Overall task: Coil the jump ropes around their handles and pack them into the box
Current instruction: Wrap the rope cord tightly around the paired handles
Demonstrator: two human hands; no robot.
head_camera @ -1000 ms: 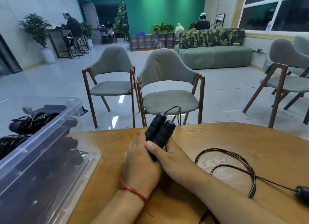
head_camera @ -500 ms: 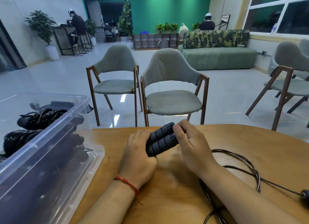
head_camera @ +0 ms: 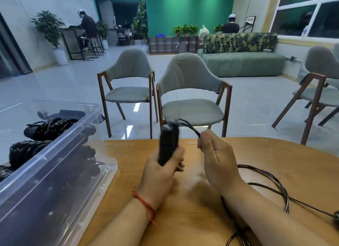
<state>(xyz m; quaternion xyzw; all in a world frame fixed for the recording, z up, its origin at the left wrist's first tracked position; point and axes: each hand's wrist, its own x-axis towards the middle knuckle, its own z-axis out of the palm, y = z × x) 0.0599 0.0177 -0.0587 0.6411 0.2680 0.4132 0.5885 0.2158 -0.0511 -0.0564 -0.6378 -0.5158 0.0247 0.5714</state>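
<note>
My left hand (head_camera: 161,170) grips the two black jump rope handles (head_camera: 167,145) together, held upright above the wooden table (head_camera: 266,154). A thin black rope (head_camera: 190,126) arcs from the handle tops to my right hand (head_camera: 214,154), which pinches it just right of the handles. The remaining rope (head_camera: 271,178) lies in loose loops on the table under and beyond my right forearm. The clear plastic box (head_camera: 60,154) stands at the left and holds several coiled black ropes (head_camera: 51,128).
Another black handle end (head_camera: 336,216) lies at the table's right edge. Two grey chairs (head_camera: 190,99) stand just past the table's far edge, a third chair (head_camera: 319,84) at the right. People sit far off in the room.
The handles swung from lying sideways to upright in my left hand. My right hand left the handles and took hold of the rope near their tops.
</note>
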